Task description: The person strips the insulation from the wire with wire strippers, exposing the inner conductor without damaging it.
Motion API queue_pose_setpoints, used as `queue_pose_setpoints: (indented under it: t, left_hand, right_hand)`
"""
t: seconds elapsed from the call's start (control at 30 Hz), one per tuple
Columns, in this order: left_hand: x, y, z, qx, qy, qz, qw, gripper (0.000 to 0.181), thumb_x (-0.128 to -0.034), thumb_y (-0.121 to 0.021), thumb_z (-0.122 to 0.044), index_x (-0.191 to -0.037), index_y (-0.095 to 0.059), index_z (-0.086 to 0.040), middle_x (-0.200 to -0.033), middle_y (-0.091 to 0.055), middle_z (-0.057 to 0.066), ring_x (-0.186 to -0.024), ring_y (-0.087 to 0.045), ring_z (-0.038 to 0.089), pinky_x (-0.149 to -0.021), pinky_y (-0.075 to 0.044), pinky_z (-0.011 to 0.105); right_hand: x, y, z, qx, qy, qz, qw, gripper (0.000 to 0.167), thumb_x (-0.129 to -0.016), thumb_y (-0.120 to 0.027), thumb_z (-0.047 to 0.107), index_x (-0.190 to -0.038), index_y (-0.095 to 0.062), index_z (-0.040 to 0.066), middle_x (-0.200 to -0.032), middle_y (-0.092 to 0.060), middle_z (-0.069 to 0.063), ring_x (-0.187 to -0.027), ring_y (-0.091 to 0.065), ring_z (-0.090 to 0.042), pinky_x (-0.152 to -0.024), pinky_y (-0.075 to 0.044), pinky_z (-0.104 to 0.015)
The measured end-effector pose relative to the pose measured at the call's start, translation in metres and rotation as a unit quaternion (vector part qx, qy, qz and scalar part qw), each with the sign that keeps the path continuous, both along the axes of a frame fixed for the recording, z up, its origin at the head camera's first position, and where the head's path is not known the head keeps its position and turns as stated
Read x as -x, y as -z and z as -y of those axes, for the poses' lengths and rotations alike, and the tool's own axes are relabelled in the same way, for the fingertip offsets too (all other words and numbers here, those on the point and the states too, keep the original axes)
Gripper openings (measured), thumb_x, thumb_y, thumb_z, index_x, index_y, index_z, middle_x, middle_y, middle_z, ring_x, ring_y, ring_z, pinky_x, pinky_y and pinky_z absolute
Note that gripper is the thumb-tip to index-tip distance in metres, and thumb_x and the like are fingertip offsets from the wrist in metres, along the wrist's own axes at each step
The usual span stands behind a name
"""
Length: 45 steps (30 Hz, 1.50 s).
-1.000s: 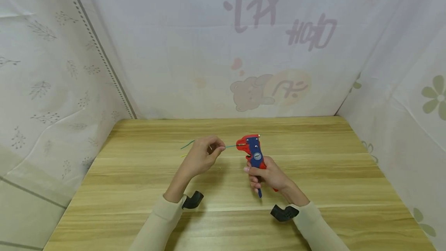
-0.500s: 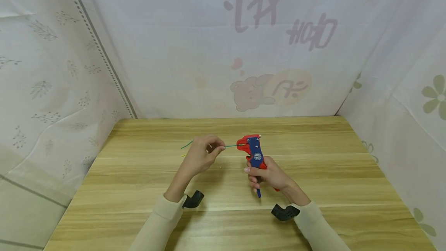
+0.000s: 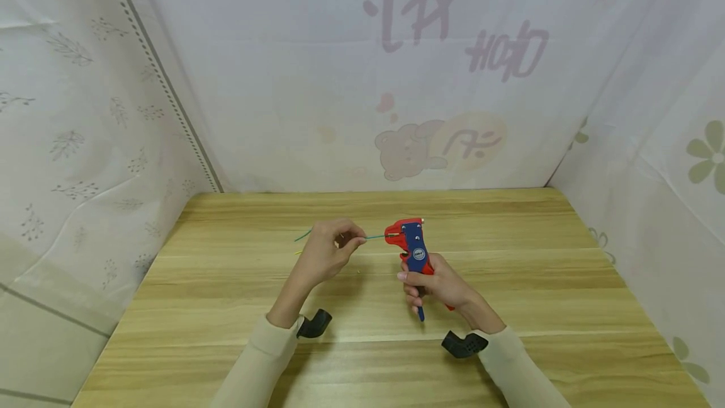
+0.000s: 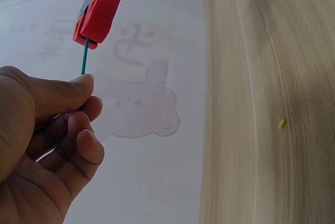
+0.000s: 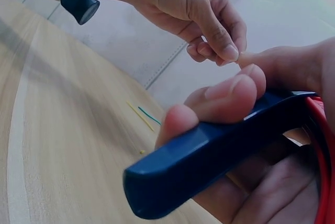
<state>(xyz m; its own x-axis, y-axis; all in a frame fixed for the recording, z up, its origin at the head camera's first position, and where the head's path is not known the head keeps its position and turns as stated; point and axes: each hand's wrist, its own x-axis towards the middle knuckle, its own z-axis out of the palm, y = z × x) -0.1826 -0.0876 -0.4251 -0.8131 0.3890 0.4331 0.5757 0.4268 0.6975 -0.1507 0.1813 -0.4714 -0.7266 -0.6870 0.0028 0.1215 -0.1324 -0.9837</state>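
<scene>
At 3 o'clock from left hand (image 3: 328,250): wire stripper (image 3: 417,247), right hand (image 3: 440,285) fingers curled round it | left fingers pinched on green wire (image 3: 376,237), end inside stripper | layout unchanged for half a second; strip likely pending

Red and blue tool (image 3: 413,246); green wire (image 4: 85,57)

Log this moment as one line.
left hand pinches thin green wire | right hand grips red-and-blue pistol-shaped tool | wire enters tool's red nose | small yellow scrap on pale wooden tabletop
</scene>
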Motion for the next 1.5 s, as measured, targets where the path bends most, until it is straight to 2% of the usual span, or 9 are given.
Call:
queue_pose_setpoints:
  t: [0.13,0.3,0.57,0.8,0.93,1.17,1.5]
  left_hand:
    - [0.000,0.000,0.000,-0.001,0.003,-0.001,1.0000,0.007,-0.0940,-0.075,-0.009,-0.092,-0.076,-0.003,-0.083,-0.074,0.010,-0.064,-0.058,0.009,-0.060,-0.051,0.021]
    - [0.000,0.001,0.001,-0.001,0.008,-0.001,1.0000,0.005,-0.0935,-0.075,-0.008,-0.092,-0.076,-0.004,-0.082,-0.074,0.006,-0.064,-0.059,0.007,-0.060,-0.052,0.021]
    - [0.000,0.003,0.001,0.009,0.008,-0.006,0.9999,0.004,-0.0923,-0.076,-0.006,-0.088,-0.076,-0.005,-0.079,-0.072,0.004,-0.062,-0.055,0.007,-0.057,-0.048,0.020]
    - [0.000,0.002,0.000,0.014,0.010,0.009,0.9998,0.006,-0.0926,-0.076,-0.006,-0.089,-0.075,-0.002,-0.079,-0.071,0.007,-0.064,-0.056,0.012,-0.059,-0.049,0.021]
    - [0.000,0.001,0.000,0.014,0.012,0.011,0.9998,0.005,-0.0927,-0.075,-0.006,-0.090,-0.075,-0.002,-0.078,-0.071,0.004,-0.065,-0.058,0.012,-0.060,-0.050,0.021]
    - [0.000,0.001,0.001,0.024,0.016,0.012,0.9995,0.007,-0.0937,-0.075,-0.009,-0.091,-0.076,-0.003,-0.079,-0.071,0.003,-0.067,-0.059,0.009,-0.062,-0.051,0.022]
    - [0.001,0.005,0.002,0.037,0.012,0.025,0.9989,0.005,-0.0935,-0.075,-0.009,-0.090,-0.076,-0.006,-0.078,-0.069,-0.001,-0.066,-0.058,0.009,-0.061,-0.051,0.023]
  right_hand:
    - [0.000,0.000,0.000,-0.002,0.002,-0.004,1.0000,0.011,-0.105,-0.055,0.009,-0.098,-0.048,0.005,-0.067,-0.052,0.003,-0.055,-0.055,-0.010,-0.057,-0.059,-0.029]
    - [-0.001,0.002,0.001,0.002,0.009,-0.007,0.9999,0.012,-0.105,-0.055,0.009,-0.098,-0.047,0.005,-0.066,-0.050,0.003,-0.053,-0.052,-0.010,-0.054,-0.057,-0.028]
    - [-0.001,0.005,0.003,-0.011,0.063,0.011,0.9979,0.020,-0.105,-0.057,0.015,-0.094,-0.043,0.006,-0.059,-0.039,0.009,-0.043,-0.041,-0.004,-0.042,-0.044,-0.020]
    - [0.001,0.004,-0.001,-0.035,0.057,0.007,0.9977,0.021,-0.104,-0.061,0.017,-0.101,-0.046,0.003,-0.065,-0.048,0.003,-0.050,-0.050,-0.011,-0.051,-0.055,-0.028]
    - [0.003,0.005,-0.003,-0.029,0.053,-0.002,0.9982,0.020,-0.104,-0.061,0.016,-0.103,-0.047,0.002,-0.068,-0.053,-0.001,-0.054,-0.055,-0.013,-0.056,-0.059,-0.034]
    - [0.006,0.007,-0.009,-0.009,0.030,-0.016,0.9994,0.002,-0.104,-0.053,0.004,-0.105,-0.052,0.004,-0.075,-0.061,-0.004,-0.062,-0.063,-0.014,-0.067,-0.063,-0.041]
    - [0.010,0.006,-0.017,-0.002,0.034,0.000,0.9994,0.015,-0.104,-0.058,0.009,-0.109,-0.047,-0.001,-0.077,-0.065,-0.006,-0.064,-0.066,-0.016,-0.069,-0.063,-0.043]
